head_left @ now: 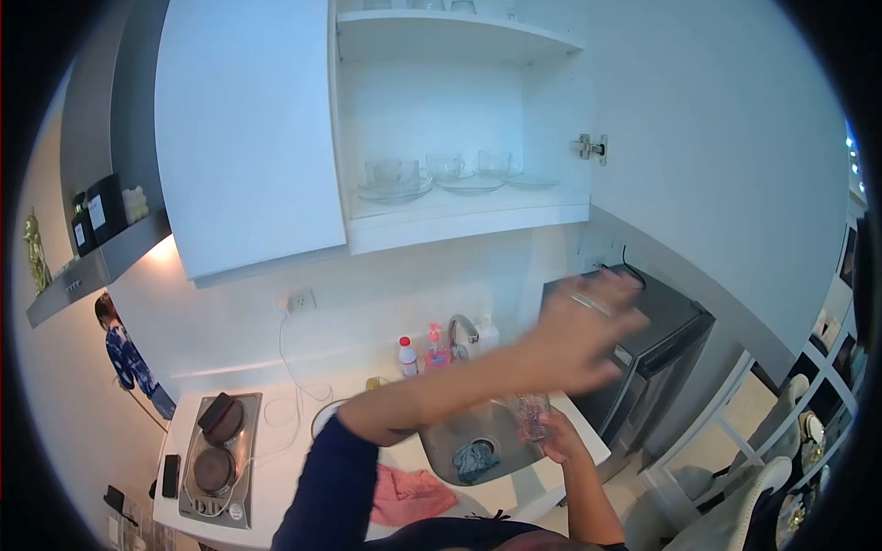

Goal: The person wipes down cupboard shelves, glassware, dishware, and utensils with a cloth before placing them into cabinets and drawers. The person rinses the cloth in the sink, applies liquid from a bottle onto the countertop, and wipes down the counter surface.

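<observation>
At the grey metal sink (513, 456), the right hand (563, 438) holds a clear drinking glass (530, 415), lower than the wide-fingered left hand (585, 336).

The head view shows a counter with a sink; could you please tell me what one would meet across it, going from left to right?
Black flat object → two-burner hot plate → pink cloth → bluish cloth in the sink → clear glass → right hand holding that glass.
</observation>
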Motion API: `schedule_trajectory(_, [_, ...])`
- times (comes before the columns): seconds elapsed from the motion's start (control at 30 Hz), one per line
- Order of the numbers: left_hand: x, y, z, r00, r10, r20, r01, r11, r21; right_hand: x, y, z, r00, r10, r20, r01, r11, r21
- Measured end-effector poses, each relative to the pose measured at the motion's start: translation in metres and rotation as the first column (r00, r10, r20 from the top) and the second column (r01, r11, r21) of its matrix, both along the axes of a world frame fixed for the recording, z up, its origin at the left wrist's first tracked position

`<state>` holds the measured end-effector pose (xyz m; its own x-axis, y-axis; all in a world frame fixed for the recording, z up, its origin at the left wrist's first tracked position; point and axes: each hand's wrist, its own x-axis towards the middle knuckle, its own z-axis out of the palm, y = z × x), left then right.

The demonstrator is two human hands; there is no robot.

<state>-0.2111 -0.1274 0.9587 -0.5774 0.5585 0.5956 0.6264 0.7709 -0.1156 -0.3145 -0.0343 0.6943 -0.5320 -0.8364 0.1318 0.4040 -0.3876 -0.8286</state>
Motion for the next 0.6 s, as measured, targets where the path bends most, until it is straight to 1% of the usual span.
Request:
schedule_trajectory(0.03, [0.007,-0.031,0.009,0.988,0.140,-0.063,-0.137,0.989,0.047,-0.002,0.003,0.010,1.000,0.014,0.020,-0.014,0.999,-0.038])
schedule_trajectory(0.1, [0.017,-0.095,0.020,0.916,0.375,-0.143,-0.356,0.924,0.142,-0.006,0.007,0.039,0.999,0.038,0.034,-0.035,0.996,-0.085])
schedule_trajectory(0.13, [0.026,-0.100,0.024,0.913,0.381,-0.148,-0.363,0.922,0.137,-0.009,0.009,0.058,0.997,0.008,-0.082,-0.013,0.998,-0.057])
schedule_trajectory(0.17, [0.036,-0.100,0.028,0.886,0.436,-0.155,-0.443,0.896,-0.014,-0.017,0.006,0.077,0.979,-0.018,-0.201,0.012,0.999,-0.033])
schedule_trajectory(0.2, [0.042,-0.098,0.028,0.856,0.491,-0.164,-0.514,0.843,-0.159,-0.028,0.000,0.092,0.941,-0.007,-0.339,0.004,1.000,-0.007])
schedule_trajectory(0.23, [0.041,-0.093,0.022,0.848,0.502,-0.167,-0.526,0.836,-0.156,-0.035,-0.006,0.111,0.939,0.007,-0.343,-0.009,1.000,-0.006])
schedule_trajectory(0.27, [0.037,-0.084,0.013,0.844,0.521,-0.123,-0.533,0.794,-0.292,-0.038,-0.011,0.134,0.839,-0.030,-0.543,0.046,0.999,0.016])
schedule_trajectory(0.3, [0.033,-0.077,0.004,0.835,0.545,-0.077,-0.523,0.741,-0.422,-0.039,-0.015,0.154,0.697,-0.053,-0.715,0.102,0.994,0.026])
schedule_trajectory(0.33, [0.028,-0.075,-0.001,0.823,0.560,-0.098,-0.547,0.734,-0.403,-0.039,-0.018,0.173,0.696,-0.038,-0.717,0.088,0.996,0.033])
schedule_trajectory(0.37, [0.025,-0.076,-0.001,0.815,0.572,-0.094,-0.558,0.729,-0.398,-0.039,-0.020,0.192,0.488,-0.089,-0.868,0.166,0.986,-0.008])
schedule_trajectory(0.4, [0.020,-0.079,0.003,0.794,0.601,-0.091,-0.592,0.732,-0.336,-0.038,-0.021,0.208,0.243,-0.130,-0.961,0.227,0.971,-0.074])
schedule_trajectory(0.43, [0.017,-0.082,0.007,0.773,0.628,-0.085,-0.625,0.732,-0.273,-0.034,-0.022,0.222,0.245,-0.121,-0.962,0.214,0.975,-0.068])
schedule_trajectory(0.47, [0.016,-0.084,0.012,0.765,0.638,-0.084,-0.634,0.725,-0.269,-0.031,-0.022,0.236,0.324,-0.177,-0.930,0.226,0.968,-0.105])
schedule_trajectory(0.5, [0.018,-0.087,0.020,0.780,0.597,-0.187,-0.624,0.761,-0.175,-0.029,-0.026,0.245,0.398,-0.233,-0.887,0.242,0.960,-0.143])
schedule_trajectory(0.53, [0.018,-0.089,0.028,0.780,0.555,-0.290,-0.598,0.797,-0.083,-0.029,-0.036,0.249,0.398,-0.227,-0.889,0.234,0.962,-0.140])
schedule_trajectory(0.57, [0.015,-0.089,0.036,0.775,0.562,-0.290,-0.604,0.793,-0.079,-0.029,-0.045,0.250,0.610,-0.340,-0.715,0.148,0.936,-0.318])
schedule_trajectory(0.6, [0.012,-0.088,0.045,0.750,0.567,-0.340,-0.602,0.799,0.005,-0.029,-0.054,0.252,0.792,-0.377,-0.480,0.110,0.862,-0.496])
